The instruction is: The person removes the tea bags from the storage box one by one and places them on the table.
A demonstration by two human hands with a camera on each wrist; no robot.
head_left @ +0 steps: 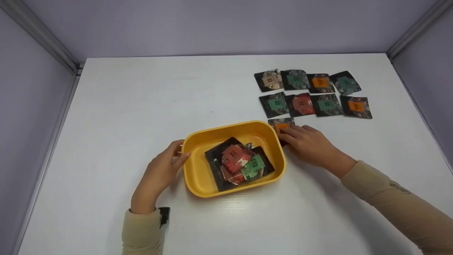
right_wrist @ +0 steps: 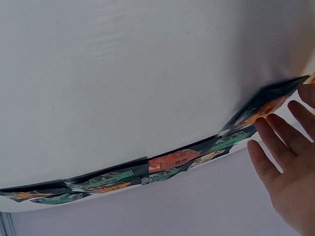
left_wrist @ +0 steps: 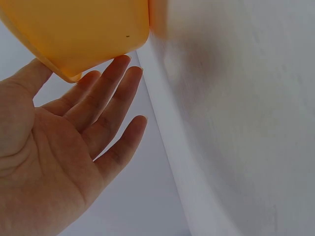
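A yellow plastic basin (head_left: 193, 179) stands on the table with several square black sachets (head_left: 233, 159) heaped inside, bearing red and green labels. At its left end, my left hand (head_left: 161, 170) holds the rim, thumb over the inside and fingers outside; the left wrist view shows that hand (left_wrist: 64, 128) under the basin's edge (left_wrist: 98, 34). Just beyond the basin's right end, my right hand (head_left: 308, 145) pinches an orange-labelled sachet (head_left: 282, 124), partly covered by the fingers. In the right wrist view this sachet (right_wrist: 266, 103) looks slightly tilted; the thumb lies at its edge.
Two rows of sachets lie at the back right of the white table (head_left: 124, 106): a far row (head_left: 295, 79) and a nearer row (head_left: 302, 104), with green, orange, red and beige labels. Pale walls (head_left: 230, 28) enclose the table at the back and both sides.
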